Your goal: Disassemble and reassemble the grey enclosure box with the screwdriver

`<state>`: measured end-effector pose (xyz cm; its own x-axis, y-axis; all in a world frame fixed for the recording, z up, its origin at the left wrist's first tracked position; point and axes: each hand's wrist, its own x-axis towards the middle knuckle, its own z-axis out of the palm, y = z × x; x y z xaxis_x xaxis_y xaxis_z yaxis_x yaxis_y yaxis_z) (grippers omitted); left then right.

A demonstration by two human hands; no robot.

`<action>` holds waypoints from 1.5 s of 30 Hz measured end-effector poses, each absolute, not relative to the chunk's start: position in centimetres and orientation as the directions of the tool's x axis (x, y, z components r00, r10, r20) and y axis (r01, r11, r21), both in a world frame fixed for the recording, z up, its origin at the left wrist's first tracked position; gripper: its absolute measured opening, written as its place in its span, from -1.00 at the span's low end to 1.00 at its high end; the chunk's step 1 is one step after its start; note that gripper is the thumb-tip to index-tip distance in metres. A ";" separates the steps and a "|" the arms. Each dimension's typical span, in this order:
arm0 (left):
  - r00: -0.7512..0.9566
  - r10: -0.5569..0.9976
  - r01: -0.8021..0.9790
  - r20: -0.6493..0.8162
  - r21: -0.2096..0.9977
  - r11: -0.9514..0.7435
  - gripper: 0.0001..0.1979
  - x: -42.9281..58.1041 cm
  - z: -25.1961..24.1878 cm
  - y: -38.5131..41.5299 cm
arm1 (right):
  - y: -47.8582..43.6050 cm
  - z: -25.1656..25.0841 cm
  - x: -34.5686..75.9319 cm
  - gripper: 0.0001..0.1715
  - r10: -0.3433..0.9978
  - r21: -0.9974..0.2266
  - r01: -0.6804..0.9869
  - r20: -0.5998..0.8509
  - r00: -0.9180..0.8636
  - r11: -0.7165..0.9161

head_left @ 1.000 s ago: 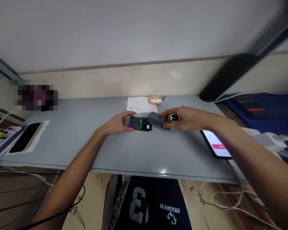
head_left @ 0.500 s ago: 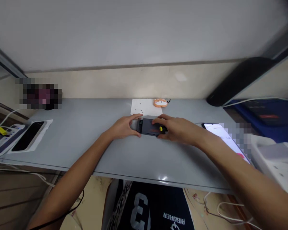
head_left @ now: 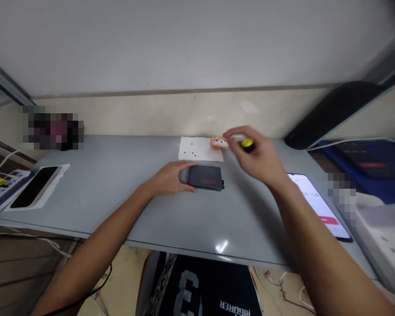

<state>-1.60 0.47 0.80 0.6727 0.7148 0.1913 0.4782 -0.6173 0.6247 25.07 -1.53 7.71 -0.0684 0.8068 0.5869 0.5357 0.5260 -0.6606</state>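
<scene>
Right hand has left the dark case.

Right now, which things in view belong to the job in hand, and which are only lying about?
Seemingly in the job:
dark box, in left hand
yellow-ended tool, in right hand
small dark pieces on white paper

Probably lying about:
orange case
lit phone
dark phone
power strip, far left

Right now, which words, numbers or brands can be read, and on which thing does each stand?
"RIGORER", on the black cloth garment with grey print.
"3", large, same garment.
Too blurred: red lettering on the dark grey rectangular box.
Too blurred: text on the lit, black-edged phone screen.
Too blurred: red mark on the blue item, far right.
</scene>
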 end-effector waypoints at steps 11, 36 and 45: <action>0.665 0.712 0.536 0.225 0.520 -0.665 -0.54 -1.6 1.5 -0.1 | 1.4 2.3 23.7 -0.33 0.880 -0.993 0.016 0.114 0.461 0.120; 0.400 0.892 0.361 0.209 0.859 -0.363 -0.57 0.1 -0.5 0.2 | 2.0 2.9 23.6 -0.38 0.887 -0.965 -0.145 0.136 0.440 0.219; 0.349 0.906 0.399 0.241 0.836 -0.376 -0.63 0.1 -0.9 0.4 | 1.5 3.9 23.8 -0.45 0.909 -0.872 -0.421 0.061 0.411 0.249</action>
